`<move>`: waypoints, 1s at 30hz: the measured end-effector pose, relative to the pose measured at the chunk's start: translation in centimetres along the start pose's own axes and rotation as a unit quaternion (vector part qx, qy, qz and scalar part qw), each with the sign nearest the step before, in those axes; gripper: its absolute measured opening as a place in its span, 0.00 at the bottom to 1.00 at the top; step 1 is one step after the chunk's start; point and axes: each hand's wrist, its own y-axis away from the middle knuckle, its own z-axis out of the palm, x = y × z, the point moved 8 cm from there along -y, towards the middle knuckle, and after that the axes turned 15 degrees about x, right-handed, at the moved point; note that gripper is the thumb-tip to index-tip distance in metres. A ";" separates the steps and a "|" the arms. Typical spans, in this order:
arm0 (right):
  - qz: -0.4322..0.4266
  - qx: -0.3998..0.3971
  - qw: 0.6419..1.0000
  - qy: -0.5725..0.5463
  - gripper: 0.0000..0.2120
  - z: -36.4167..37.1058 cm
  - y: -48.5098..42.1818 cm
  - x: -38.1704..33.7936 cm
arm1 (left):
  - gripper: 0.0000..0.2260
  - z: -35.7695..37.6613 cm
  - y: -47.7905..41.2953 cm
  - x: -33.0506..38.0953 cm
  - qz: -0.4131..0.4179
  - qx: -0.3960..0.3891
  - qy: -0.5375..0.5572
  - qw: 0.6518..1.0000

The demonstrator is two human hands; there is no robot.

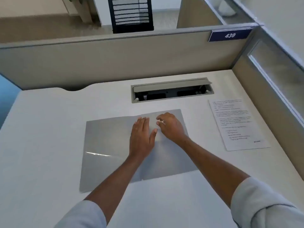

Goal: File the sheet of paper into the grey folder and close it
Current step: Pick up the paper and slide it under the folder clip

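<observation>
We have the flat grey plastic folder (115, 145) lying open on the white surface (49, 120). Our left hand (142, 137) presses flat on it, fingers together; our right hand (171, 127) rests beside it, fingers curled and empty. The printed white sheet of paper (236, 124) lies to the right — apart from the folder.

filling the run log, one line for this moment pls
grey folder open flat | left hand, right hand on it | sheet of paper unfiled, right
</observation>
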 end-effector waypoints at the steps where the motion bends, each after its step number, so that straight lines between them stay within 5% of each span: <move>1: 0.008 0.011 1.000 0.000 0.12 -1.0 0.0 1.1 | 0.29 0.6 -0.3 1.1 0.009 -0.004 0.009 1.000; 17: 0.170 0.163 0.966 0.105 0.09 -21.0 4.0 23.8 | 0.35 13.3 -2.4 23.5 0.164 -0.085 0.071 0.980; 30: 0.280 0.112 0.934 0.190 0.19 -24.0 8.1 36.0 | 0.41 23.8 1.0 30.8 0.256 -0.205 0.016 0.945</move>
